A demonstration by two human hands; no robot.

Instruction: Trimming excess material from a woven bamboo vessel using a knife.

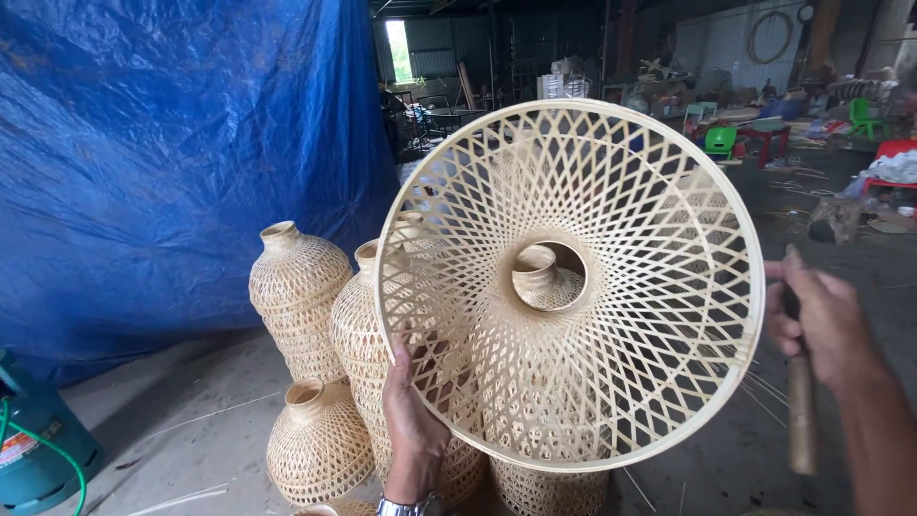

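A person's left hand (413, 420) holds up a large round woven bamboo lampshade (570, 285), pale straw in colour, with an open lattice and a round hole at its centre. The fingers are closed on the shade's lower left rim, and a wristwatch (405, 505) shows at the wrist. The shade is tilted so its hollow inside faces the viewer and fills the middle of the view.

The right hand (823, 323), at the right edge just beside the shade's rim, has its fingers wrapped around a brown wooden stick (800, 401) that points downward.

Behind and below the shade, several vase-shaped woven bamboo shades (298, 294) stand close together on the concrete floor (181, 430). A blue tarpaulin (172, 153) hangs at the left, with a teal gas cylinder (38, 449) at its foot. A cluttered workshop lies beyond.
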